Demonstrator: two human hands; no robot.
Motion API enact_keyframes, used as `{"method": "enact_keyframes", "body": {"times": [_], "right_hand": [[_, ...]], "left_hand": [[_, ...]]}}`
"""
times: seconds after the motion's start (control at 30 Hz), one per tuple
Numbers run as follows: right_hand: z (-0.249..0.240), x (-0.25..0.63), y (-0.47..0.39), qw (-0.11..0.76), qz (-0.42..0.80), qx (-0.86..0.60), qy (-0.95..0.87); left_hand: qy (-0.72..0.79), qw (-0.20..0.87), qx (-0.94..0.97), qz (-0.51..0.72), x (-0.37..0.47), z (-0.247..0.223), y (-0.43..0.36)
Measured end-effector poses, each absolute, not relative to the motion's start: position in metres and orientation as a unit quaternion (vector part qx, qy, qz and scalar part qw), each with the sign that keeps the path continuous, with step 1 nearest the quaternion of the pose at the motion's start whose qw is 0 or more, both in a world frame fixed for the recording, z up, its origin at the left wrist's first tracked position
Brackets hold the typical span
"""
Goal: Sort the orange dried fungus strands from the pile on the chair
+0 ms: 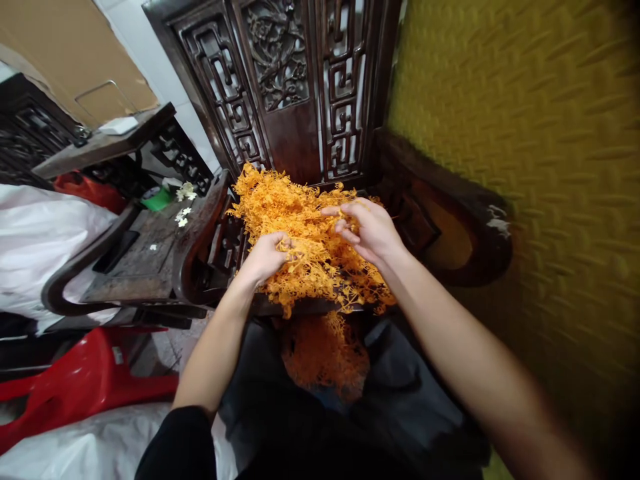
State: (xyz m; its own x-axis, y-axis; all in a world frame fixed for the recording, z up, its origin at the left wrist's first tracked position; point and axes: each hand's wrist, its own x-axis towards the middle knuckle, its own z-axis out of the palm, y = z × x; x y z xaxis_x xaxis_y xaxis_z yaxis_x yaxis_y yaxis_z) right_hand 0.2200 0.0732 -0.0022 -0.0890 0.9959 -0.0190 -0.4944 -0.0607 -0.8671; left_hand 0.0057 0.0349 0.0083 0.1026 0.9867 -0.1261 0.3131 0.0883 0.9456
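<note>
A heaped pile of orange, lacy sprigs (285, 203), like plastic flower pieces, covers the seat of a dark carved wooden chair (295, 143). At the pile's near left side, my left hand (267, 257) is closed, thumb and forefinger pinching an orange sprig. My right hand (373, 230) is over the right part of the pile with its fingers curled. A small orange bit shows between its thumb and fingers. Below the seat edge, more orange pieces (327, 353) hang or lie between my knees, in shadow.
On the left, a wooden side table (135, 267) carries a green tape roll (156, 198) and small pale flower pieces (184, 217). A red plastic stool (85, 373) and white sacks (45, 233) stand nearby. A yellow textured wall (525, 120) rises close on the right.
</note>
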Motion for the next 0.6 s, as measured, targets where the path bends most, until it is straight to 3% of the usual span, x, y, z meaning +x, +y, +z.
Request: {"method": "enact_keyframes", "body": {"times": [0.2, 0.43, 0.6], "right_hand": [[0.0, 0.216, 0.061, 0.518, 0.667, -0.327, -0.425], [0.006, 0.201, 0.041, 0.42, 0.461, -0.394, -0.675], [0.004, 0.194, 0.039, 0.394, 0.407, -0.383, -0.729]], "left_hand": [[0.585, 0.365, 0.612, 0.386, -0.01, 0.004, 0.04], [0.603, 0.348, 0.604, 0.388, -0.017, 0.0, 0.046], [0.622, 0.362, 0.578, 0.384, -0.012, 0.001, 0.047]]}}
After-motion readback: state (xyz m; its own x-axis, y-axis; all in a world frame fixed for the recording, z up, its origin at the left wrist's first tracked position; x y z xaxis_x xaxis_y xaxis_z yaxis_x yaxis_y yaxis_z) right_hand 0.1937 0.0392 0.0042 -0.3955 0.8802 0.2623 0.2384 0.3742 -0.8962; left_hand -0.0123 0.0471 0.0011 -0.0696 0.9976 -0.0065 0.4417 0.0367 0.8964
